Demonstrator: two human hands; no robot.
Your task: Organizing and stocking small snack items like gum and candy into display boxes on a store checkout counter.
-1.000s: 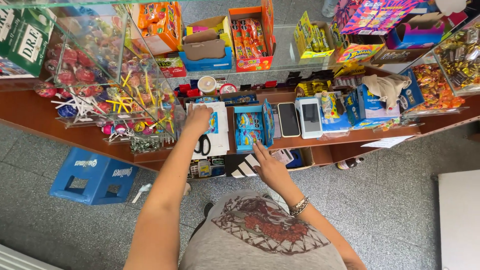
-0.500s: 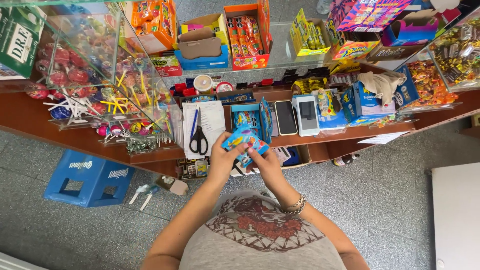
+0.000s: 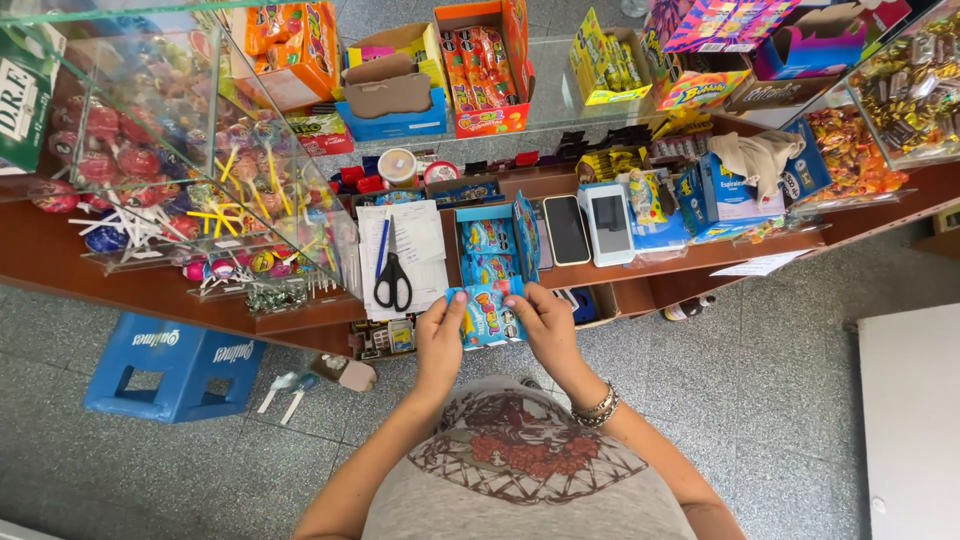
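While both hands are pinching one small blue candy packet [image 3: 487, 318] by its edges, left hand [image 3: 440, 340] and right hand [image 3: 548, 328] are holding it just above the wooden counter [image 3: 150, 290] edge, near the open blue candy box [image 3: 490, 245]. Scissors [image 3: 393, 282] are lying on papers [image 3: 405, 250] beside it. Grey speckled floor [image 3: 780, 380] and a blue crate [image 3: 170, 365] are showing below.
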